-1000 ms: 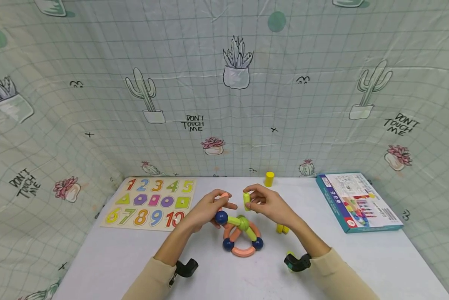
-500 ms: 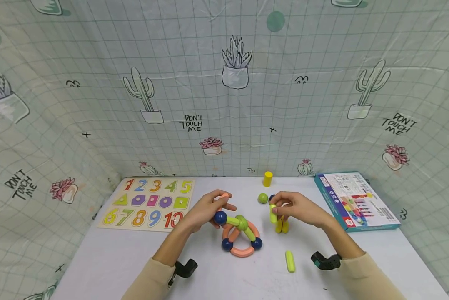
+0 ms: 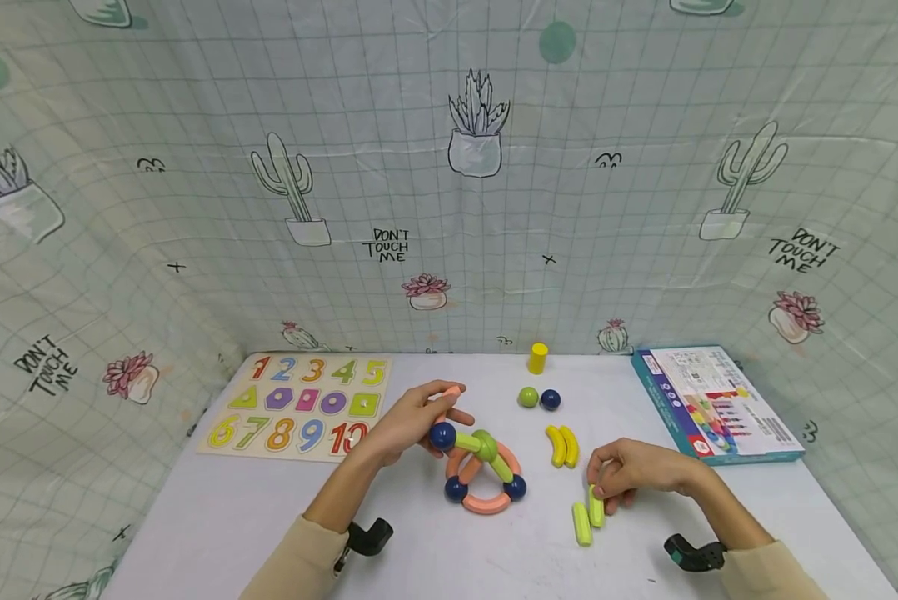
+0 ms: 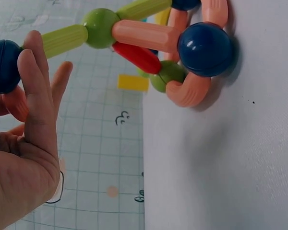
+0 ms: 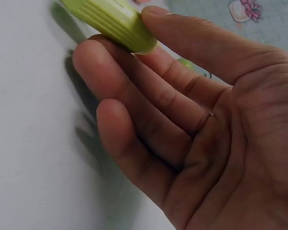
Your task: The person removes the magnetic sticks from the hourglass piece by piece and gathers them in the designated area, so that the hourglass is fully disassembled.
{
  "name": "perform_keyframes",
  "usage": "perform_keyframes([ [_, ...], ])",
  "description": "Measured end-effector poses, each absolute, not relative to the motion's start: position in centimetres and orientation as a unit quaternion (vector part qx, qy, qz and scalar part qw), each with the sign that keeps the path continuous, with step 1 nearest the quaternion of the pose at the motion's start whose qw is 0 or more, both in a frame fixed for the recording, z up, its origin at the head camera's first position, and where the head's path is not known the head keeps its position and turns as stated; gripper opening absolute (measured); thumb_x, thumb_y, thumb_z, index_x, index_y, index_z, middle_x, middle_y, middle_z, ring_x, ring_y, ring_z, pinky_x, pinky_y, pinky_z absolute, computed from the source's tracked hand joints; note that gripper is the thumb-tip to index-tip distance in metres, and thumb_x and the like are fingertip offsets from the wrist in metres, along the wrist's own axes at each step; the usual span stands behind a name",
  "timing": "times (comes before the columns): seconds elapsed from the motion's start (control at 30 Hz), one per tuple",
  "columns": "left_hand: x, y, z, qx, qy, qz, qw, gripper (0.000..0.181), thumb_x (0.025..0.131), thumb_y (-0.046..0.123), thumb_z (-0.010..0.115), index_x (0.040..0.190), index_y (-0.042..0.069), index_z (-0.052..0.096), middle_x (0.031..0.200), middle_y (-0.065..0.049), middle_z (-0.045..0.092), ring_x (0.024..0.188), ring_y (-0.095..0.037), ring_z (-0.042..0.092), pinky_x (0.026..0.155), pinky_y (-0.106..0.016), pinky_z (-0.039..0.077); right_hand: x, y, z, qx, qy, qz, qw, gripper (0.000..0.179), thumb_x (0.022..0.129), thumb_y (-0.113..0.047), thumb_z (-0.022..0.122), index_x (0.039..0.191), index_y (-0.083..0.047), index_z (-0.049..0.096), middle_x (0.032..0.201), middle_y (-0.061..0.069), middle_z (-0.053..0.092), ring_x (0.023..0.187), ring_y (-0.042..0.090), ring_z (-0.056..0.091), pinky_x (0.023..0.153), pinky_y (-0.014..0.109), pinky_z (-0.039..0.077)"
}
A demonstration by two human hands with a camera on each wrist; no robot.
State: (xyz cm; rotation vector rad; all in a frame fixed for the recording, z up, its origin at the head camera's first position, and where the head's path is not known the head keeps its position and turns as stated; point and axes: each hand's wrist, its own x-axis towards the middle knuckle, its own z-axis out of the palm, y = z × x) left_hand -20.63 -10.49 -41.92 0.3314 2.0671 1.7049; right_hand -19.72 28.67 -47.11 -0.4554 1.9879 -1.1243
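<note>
In the head view my left hand (image 3: 407,421) holds an orange magnetic rod (image 3: 452,392) at the raised left end of a ball-and-rod build. A dark blue ball (image 4: 4,66) joins that rod to a light green rod (image 4: 65,40) and a green ball (image 4: 100,28). The build's base is a ring of curved orange rods (image 3: 486,504) and blue balls (image 3: 456,488) on the table. To the right, my right hand (image 3: 635,467) pinches a light green rod (image 5: 117,21) between thumb and fingers, low over the table. Beside it lies a matching green rod (image 3: 581,525).
Two curved yellow pieces (image 3: 562,447) lie between the build and my right hand. Behind them are a green ball (image 3: 527,397), a blue ball (image 3: 551,400) and a yellow cylinder (image 3: 538,358). A number puzzle board (image 3: 295,408) lies left, a flat box (image 3: 719,404) right.
My right hand has carried the green rod from beside the build rightward and toward me, down next to the other green rod. My left hand and the build have stayed in place.
</note>
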Motion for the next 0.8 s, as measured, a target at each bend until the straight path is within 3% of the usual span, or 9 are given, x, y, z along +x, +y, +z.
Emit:
perform_keyframes([
  [0.27, -20.59, -10.43, -41.88, 0.120, 0.738, 0.623, 0.230, 0.048, 0.107, 0.039, 0.047, 0.148, 0.014, 0.047, 0.113, -0.010, 0.074, 0.066, -0.014, 0.070, 0.058, -0.030, 0.058, -19.43, 28.49, -47.27, -0.176, 0.797, -0.421, 0.396, 0.018, 0.095, -0.022, 0.070, 0.101, -0.005, 0.067, 0.077, 0.014, 0.072, 0.060, 0.016, 0.063, 0.051, 0.022, 0.034],
  [0.8, -20.52, -10.51, -41.96, 0.113, 0.726, 0.638, 0.230, 0.050, 0.106, 0.041, 0.048, 0.146, 0.011, 0.040, 0.116, -0.011, 0.073, 0.064, -0.013, 0.069, 0.058, -0.030, 0.058, -19.19, 27.91, -47.34, -0.175, 0.793, -0.415, 0.410, 0.016, 0.094, -0.020, 0.069, 0.095, -0.004, 0.069, 0.078, 0.013, 0.073, 0.056, 0.015, 0.061, 0.047, 0.021, 0.031],
])
